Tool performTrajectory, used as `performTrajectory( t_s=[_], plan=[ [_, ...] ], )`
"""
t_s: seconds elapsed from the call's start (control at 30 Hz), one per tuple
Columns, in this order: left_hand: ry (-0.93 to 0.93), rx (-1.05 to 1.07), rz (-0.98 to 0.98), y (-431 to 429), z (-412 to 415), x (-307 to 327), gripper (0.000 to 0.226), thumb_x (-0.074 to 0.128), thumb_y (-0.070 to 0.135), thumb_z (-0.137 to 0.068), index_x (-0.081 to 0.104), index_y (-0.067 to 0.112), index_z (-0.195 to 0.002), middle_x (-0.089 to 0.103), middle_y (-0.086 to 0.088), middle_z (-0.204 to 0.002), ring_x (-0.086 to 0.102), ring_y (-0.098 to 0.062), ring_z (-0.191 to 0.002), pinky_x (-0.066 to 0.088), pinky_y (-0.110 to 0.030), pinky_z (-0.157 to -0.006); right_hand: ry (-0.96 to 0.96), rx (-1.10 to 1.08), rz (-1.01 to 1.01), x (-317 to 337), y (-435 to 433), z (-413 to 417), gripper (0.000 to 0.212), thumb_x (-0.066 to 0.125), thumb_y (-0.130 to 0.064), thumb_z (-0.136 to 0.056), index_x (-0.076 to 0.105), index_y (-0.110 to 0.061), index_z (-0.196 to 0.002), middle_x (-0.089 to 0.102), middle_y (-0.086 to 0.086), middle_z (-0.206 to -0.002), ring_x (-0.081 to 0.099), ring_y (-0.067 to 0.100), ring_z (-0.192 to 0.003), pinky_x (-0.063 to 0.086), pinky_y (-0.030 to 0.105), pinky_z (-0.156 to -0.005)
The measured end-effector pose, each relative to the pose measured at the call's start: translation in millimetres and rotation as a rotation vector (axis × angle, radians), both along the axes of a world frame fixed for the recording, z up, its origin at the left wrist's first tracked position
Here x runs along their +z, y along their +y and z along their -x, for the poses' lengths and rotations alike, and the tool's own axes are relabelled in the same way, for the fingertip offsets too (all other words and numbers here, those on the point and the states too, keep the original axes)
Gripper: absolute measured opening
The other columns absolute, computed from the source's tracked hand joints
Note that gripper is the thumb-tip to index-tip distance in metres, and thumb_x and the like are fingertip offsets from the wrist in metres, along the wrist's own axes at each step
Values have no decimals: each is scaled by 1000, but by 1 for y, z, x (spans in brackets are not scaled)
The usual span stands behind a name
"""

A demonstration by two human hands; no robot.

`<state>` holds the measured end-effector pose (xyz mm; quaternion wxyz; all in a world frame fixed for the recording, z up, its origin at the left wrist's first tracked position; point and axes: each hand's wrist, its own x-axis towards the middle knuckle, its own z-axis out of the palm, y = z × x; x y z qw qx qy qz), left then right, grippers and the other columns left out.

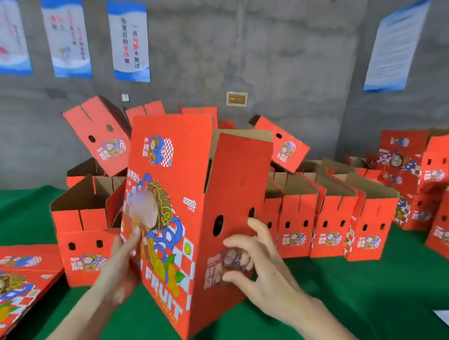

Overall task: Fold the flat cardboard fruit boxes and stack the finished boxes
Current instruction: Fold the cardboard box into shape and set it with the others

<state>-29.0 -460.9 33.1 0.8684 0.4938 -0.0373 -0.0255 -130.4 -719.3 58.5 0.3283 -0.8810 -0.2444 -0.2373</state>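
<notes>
At tabletop (368, 299) centre: box (172, 219) upright, top open, between both hands. Judged light, stiff at creases, panels dent easily; best held flat on opposite faces, not by flaps. Left hand (124, 263): fingers (135, 236) straight, pressing printed front. Right hand (259, 268): fingers spread, slightly bent, tips touching side panel below holes; nothing gripped. Flats (5, 282) lie left, finished boxes (333, 225) behind.

Green cloth (368, 299) — table covering. Grey concrete wall (279, 54) behind. Three blue-and-white posters on the wall, left: first poster (8, 32), second poster (66, 36), third poster (128, 41) with vertical black and red characters. Blue-edged notice (396, 46), right — text blurred. Brass-coloured plate (236, 99), white-framed. Small white wall fitting (125, 97). White sheet (448, 319) on the cloth, right edge.
</notes>
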Motion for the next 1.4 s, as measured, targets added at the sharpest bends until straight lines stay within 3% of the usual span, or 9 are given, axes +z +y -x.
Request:
performTrajectory(
  t_s=[0.13,0.3,0.53,0.67,0.8,0.9,0.97,1.17,1.4],
  plan=[
    [-20,88,25,-17,-16,20,62,53,41,-88,39,10,-140,57,-14,-132,56,-33,-118,57,-42,-76,112,-7,33,14,8,-7,94,80,-37,-73,13,-74,-127,-29,-33,-139,25,5,-123,27,29,-105],
    [-118,134,-1,-46,-37,53,53,44,41,-95,45,8,-137,62,-12,-124,65,-21,-100,60,-30,-68,14,-171,30,48,9,-22,105,83,-25,-71,6,-77,-121,-22,-19,-145,33,26,-132,35,48,-110],
    [-236,-163,-427,-99,-47,75,25,52,34,-95,56,24,-118,74,-5,-98,72,-28,-78,58,-29,-59,-191,-421,2,85,-28,-56,76,76,-11,-76,25,-49,-117,5,4,-143,53,35,-109,46,45,-98],
    [-317,-201,-604,-129,-68,84,35,58,33,-92,53,24,-126,69,1,-103,71,-22,-85,56,-35,-72,-187,-507,9,95,-62,-75,75,77,-11,-77,26,-46,-119,9,10,-145,54,36,-109,47,47,-98],
    [-338,-255,-706,-170,-104,92,57,49,39,-96,25,33,-148,57,16,-117,55,-16,-111,45,-41,-94,-169,-629,12,103,-100,-98,75,77,-15,-76,25,-45,-121,14,9,-140,55,35,-104,49,45,-93],
    [-429,-299,-833,-208,-133,96,47,41,39,-100,25,40,-144,45,11,-140,42,-14,-127,32,-39,-107,-130,-732,19,108,-136,-118,75,76,-16,-76,24,-44,-122,12,11,-142,56,41,-101,49,46,-90],
    [-534,-315,-986,-234,-153,97,48,37,36,-101,27,28,-147,33,6,-151,32,-11,-136,24,-35,-115,-106,-816,67,112,-163,-134,75,74,-15,-77,22,-43,-123,6,17,-147,58,43,-97,50,47,-89],
    [-720,-225,-1534,-295,-214,72,49,30,36,-102,36,9,-143,40,-9,-147,38,-22,-135,29,-22,-100,-39,-1047,134,113,-242,-183,67,57,-7,-86,21,-42,-131,-2,23,-150,59,39,-83,48,43,-81],
    [-828,-347,-1689,-319,-268,31,46,27,29,-104,29,15,-148,16,-4,-158,15,-15,-146,11,-17,-112,-6,-1232,152,102,-315,-231,75,49,7,-81,25,-37,-136,-2,31,-149,62,39,-82,38,35,-69]
  ],
)
